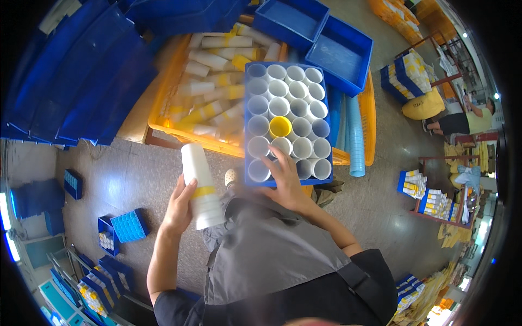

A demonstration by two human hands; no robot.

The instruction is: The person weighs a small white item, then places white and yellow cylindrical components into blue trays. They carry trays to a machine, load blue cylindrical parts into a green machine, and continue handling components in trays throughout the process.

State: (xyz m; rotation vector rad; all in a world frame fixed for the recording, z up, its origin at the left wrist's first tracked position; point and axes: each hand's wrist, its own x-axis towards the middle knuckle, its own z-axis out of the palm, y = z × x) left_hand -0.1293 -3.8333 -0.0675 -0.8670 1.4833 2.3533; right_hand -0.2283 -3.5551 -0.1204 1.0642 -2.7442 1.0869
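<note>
Left hand (178, 205): wrapping closed around a white tube with a yellow band (200, 186), holding it upright and tilted slightly, clear of the floor and just left of the blue tray (247, 122); right hand (285, 182): lying spread and flat on the tray's near edge, fingers resting over the tube ends in the front row, pinching nothing; blue tray: sitting on the orange crate (163, 117), holding rows of white tubes standing on end, one yellow-capped tube (280, 126) showing near the middle; orange crate: carrying loose tubes lying on their sides; stacked blue trays (342, 51) resting beyond; grey apron (272, 255) covering the lap. Handling judgement: the held tube is likely going in best kept vertical and lined up over a free cell, the right hand steadying the tray against tipping off the crate rim.
</note>
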